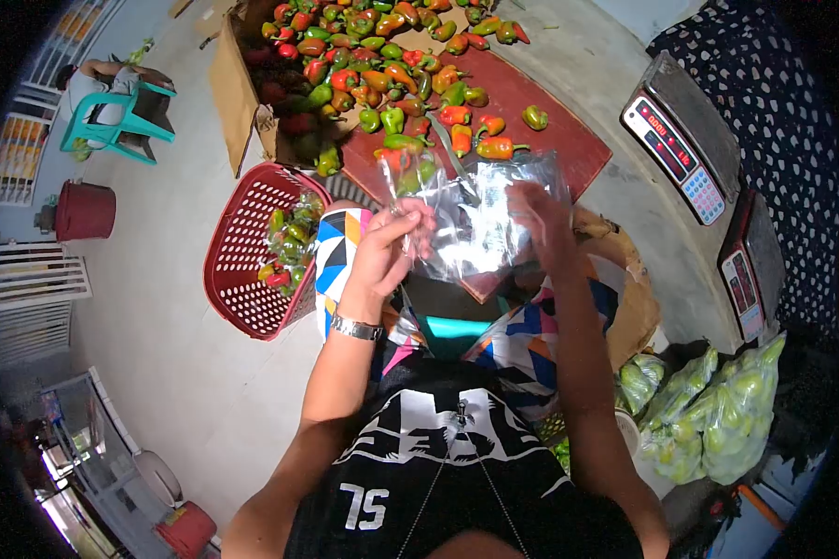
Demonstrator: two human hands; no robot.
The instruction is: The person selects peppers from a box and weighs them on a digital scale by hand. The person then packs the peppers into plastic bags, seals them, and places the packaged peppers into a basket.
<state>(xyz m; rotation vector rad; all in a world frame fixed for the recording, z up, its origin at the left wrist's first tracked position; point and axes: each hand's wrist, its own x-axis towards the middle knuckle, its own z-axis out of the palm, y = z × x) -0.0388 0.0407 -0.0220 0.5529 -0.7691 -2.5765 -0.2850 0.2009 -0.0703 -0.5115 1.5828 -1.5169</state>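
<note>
A clear plastic bag is stretched between my two hands above my lap, glaring in the light. My left hand, with a metal watch on its wrist, pinches the bag's left side. My right hand is at the bag's right side, partly behind or inside the shiny film, its fingers hard to make out. Just beyond the bag, red, orange and green peppers lie on a dark red board. More peppers are heaped farther back, beside an open cardboard box.
Left of my knees stands a red perforated basket holding bagged peppers. Two digital scales are at the right. Filled produce bags sit at the lower right. A person is by a green chair at the upper left.
</note>
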